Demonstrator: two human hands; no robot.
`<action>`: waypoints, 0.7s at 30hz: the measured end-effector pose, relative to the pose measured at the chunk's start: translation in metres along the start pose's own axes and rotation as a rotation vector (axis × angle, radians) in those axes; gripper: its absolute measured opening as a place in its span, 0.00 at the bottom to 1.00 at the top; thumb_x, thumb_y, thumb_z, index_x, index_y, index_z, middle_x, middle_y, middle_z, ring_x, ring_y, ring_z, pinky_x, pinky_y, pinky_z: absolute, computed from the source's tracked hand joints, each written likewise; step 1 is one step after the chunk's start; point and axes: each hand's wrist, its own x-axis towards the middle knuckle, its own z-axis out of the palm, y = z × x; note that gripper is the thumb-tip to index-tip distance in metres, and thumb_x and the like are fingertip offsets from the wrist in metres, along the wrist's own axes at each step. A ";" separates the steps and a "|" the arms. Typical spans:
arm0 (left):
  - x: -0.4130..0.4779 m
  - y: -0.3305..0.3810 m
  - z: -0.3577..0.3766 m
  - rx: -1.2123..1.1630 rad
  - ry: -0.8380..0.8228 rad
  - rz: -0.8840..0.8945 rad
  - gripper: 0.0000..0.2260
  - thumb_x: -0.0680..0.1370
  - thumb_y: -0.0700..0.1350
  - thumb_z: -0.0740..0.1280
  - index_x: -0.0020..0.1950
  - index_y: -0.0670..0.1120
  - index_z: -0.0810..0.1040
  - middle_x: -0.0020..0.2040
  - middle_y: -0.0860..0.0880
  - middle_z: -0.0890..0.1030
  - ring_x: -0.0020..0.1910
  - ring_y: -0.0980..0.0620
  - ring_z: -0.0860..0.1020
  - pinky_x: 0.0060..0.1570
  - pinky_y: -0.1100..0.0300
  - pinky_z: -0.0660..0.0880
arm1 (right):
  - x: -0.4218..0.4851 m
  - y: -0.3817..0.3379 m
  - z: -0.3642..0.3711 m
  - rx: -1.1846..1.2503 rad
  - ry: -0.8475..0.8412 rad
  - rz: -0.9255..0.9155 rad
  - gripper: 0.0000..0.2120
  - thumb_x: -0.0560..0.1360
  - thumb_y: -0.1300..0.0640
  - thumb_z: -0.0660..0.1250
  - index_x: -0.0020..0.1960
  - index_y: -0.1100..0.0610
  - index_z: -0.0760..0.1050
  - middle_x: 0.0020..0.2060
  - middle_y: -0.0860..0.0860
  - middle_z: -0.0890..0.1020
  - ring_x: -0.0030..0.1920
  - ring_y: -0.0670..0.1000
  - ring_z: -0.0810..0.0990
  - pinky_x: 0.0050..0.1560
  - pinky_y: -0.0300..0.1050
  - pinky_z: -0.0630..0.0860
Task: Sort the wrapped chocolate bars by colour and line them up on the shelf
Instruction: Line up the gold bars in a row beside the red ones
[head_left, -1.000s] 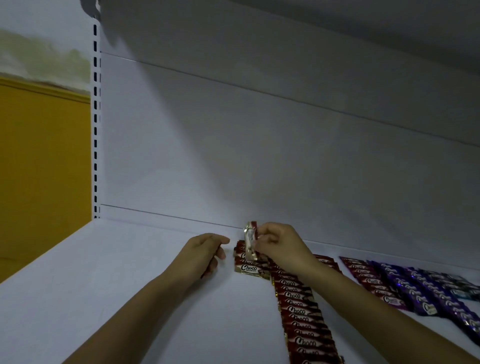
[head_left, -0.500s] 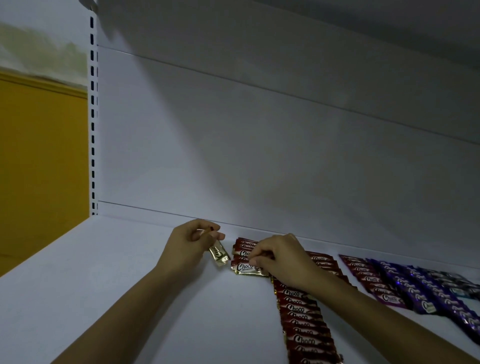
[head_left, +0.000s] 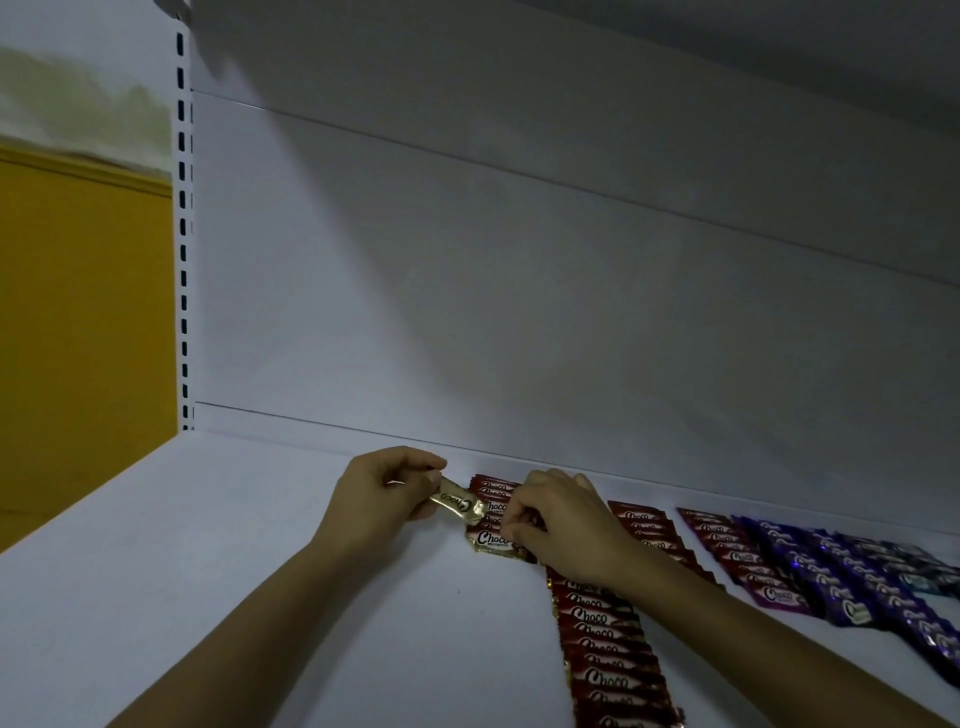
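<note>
On shelf (head_left: 260, 545), "Choco" bars (head_left: 605, 639)

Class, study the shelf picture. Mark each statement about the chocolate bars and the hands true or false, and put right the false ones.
1. The left hand holds a gold-wrapped bar. True.
2. The purple bars lie left of the red row. False: they lie right of it.
3. The right hand hangs high above the shelf. False: its fingers are down on bars at the row's far end.
4. Bars in the red row overlap one another. True.
5. The shelf is yellow. False: it is white; the wall at left is yellow.
</note>
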 end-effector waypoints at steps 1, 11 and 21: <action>-0.001 0.001 0.000 0.002 0.000 0.004 0.06 0.76 0.34 0.68 0.44 0.44 0.83 0.34 0.48 0.82 0.35 0.53 0.81 0.38 0.63 0.80 | 0.000 0.000 -0.001 0.034 0.009 0.017 0.03 0.75 0.53 0.67 0.45 0.49 0.79 0.43 0.43 0.79 0.47 0.42 0.74 0.57 0.40 0.65; -0.008 0.016 0.004 -0.133 -0.053 0.025 0.05 0.74 0.35 0.70 0.43 0.45 0.83 0.35 0.49 0.83 0.35 0.55 0.82 0.35 0.65 0.78 | 0.002 -0.022 -0.019 0.948 -0.080 0.204 0.09 0.73 0.54 0.71 0.51 0.56 0.81 0.44 0.52 0.86 0.45 0.50 0.84 0.47 0.38 0.79; -0.010 0.024 0.006 -0.367 -0.230 -0.293 0.06 0.78 0.39 0.67 0.53 0.45 0.81 0.38 0.48 0.84 0.31 0.59 0.79 0.27 0.69 0.73 | 0.008 -0.039 -0.027 0.941 0.078 -0.091 0.08 0.74 0.67 0.67 0.50 0.57 0.80 0.45 0.56 0.83 0.48 0.54 0.83 0.51 0.45 0.80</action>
